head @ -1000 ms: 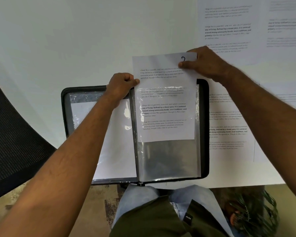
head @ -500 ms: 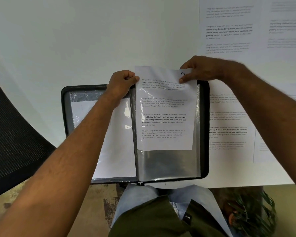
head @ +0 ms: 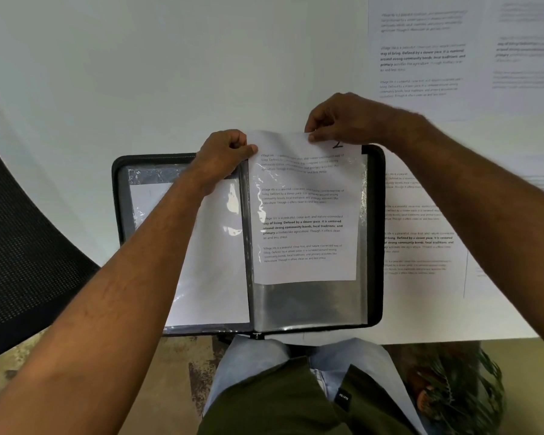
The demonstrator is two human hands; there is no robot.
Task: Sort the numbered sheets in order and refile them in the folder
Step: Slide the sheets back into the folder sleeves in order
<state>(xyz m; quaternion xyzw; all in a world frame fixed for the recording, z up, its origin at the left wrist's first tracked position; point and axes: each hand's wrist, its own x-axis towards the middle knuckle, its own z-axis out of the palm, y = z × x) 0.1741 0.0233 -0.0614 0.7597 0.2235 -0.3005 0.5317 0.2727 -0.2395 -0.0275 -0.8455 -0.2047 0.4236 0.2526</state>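
White bench, open folder at its near edge. Right hand has a pinch grip on the sheet, half-seated in the right sleeve; left hand pinches the sleeve's top corner.

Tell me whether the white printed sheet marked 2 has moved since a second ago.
Yes. The white printed sheet marked 2 has slid down, toward the person, deeper into the clear plastic sleeve of the black zip folder; its top edge now sits nearer the folder's top rim.
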